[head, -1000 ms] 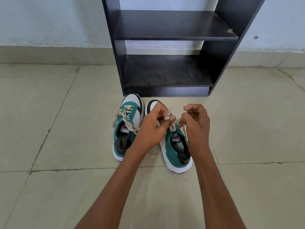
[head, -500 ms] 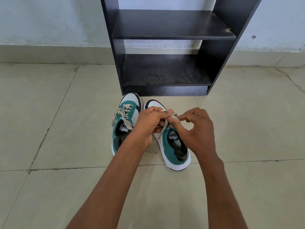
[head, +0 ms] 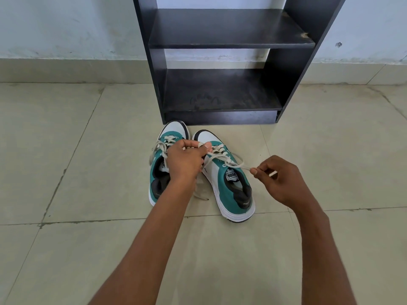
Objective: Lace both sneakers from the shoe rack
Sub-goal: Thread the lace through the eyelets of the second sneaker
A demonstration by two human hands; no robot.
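So both forearms reach out over the tiled floor (head: 66, 150), with the left hand (head: 184, 160) sitting above the gap between the two sneakers and the right hand (head: 278, 180) pulled out to the right side. Left fingers are curled tight, pinching a lace end (head: 214, 155) near the top eyelets of the right sneaker (head: 224, 183). Right thumb and forefinger pinch the other lace end (head: 243, 167), drawn taut. Left sneaker (head: 164, 172) sits just beside it, laces loose. Both are on the floor right in front of the black shoe rack (head: 220, 93).
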